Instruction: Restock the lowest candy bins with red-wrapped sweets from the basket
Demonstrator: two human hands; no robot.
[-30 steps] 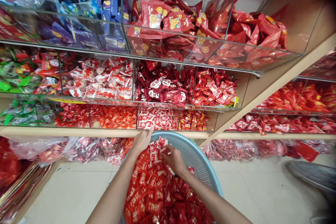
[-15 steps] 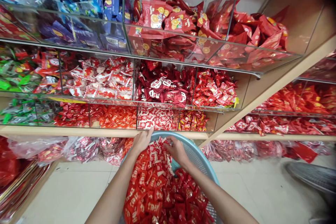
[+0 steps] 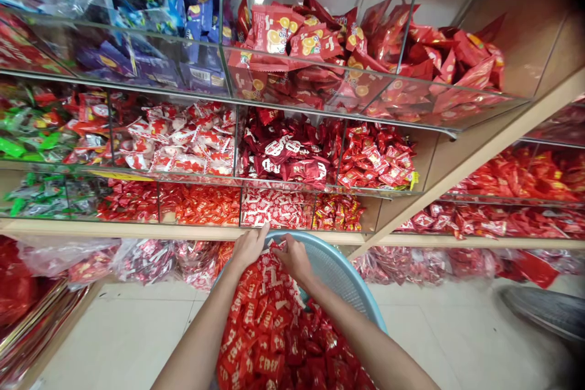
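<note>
A light-blue plastic basket [image 3: 336,265] stands below the shelf front, partly filled with wrapped candies. Red-and-white ones [image 3: 275,274] are heaped at the far left, bright red packets [image 3: 249,323] nearer me, and dark red glossy ones [image 3: 315,356] at the lower right. My left hand [image 3: 248,248] is closed over the basket's far left rim, its thumb pointing up towards the shelf edge. Inside the basket, close to that hand, my right hand [image 3: 295,259] has its fingers curled onto the red-and-white candies, pinching at one; its fingertips are partly hidden.
Clear-fronted shelf bins [image 3: 278,207] of wrapped sweets rise in tiers ahead, edged by a wooden ledge [image 3: 137,230]. Bagged sweets [image 3: 144,259] lie beneath it. A slanting wooden divider [image 3: 479,149] runs at right. A grey shoe [image 3: 543,311] shows on the tiled floor.
My right hand has moved left over the red-and-white candies, closer to my left hand. My left hand keeps its hold on the rim. The view has shifted slightly.
</note>
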